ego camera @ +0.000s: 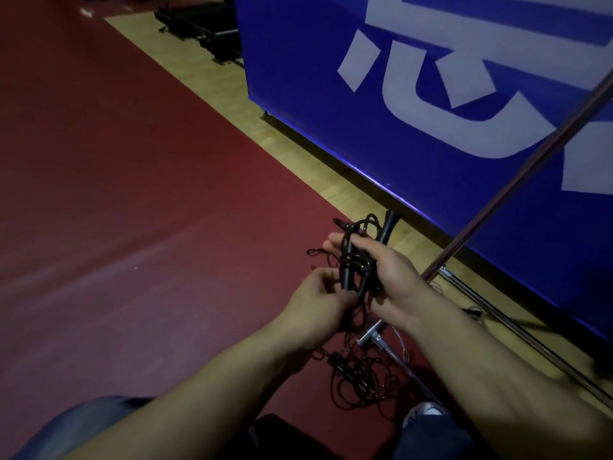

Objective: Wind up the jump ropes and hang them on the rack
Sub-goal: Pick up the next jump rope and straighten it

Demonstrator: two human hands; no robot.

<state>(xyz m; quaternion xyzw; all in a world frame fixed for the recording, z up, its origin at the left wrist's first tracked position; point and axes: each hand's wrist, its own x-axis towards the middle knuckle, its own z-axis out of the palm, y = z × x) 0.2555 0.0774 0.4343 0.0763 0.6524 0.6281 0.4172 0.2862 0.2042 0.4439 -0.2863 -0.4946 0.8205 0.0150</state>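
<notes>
Floor: red mat (pixel 116 194) covers the left and middle; a strip of pale wood floor (pixel 298 154) runs along its right edge.
Panel: blue panel (pixel 447 144) with large white characters stands on the wood strip, filling the upper right.
Rack: metal pole (pixel 517 180) slants from the right edge down to a base bracket (pixel 371 336) where mat meets wood; base bars run off to the lower right.
Dark equipment: black framed gear (pixel 205 24) on the wood strip, far top, too dim to identify.
Person: both forearms reach in from the bottom edge; blue trouser legs and one shoe (pixel 424 411) at the bottom.
Right hand: right hand (pixel 394 273) wrapped around a bundle of black jump ropes (pixel 358 260), fingers curled over the cords; handles stick out above and below the grip.
Left hand: left hand (pixel 318 297) just beside the right, fingertips pinching cord at the bundle's lower end.
Loose rope: tangled black rope pile (pixel 358 376) on the mat below the hands, beside the rack base; strands run up to the held bundle.
</notes>
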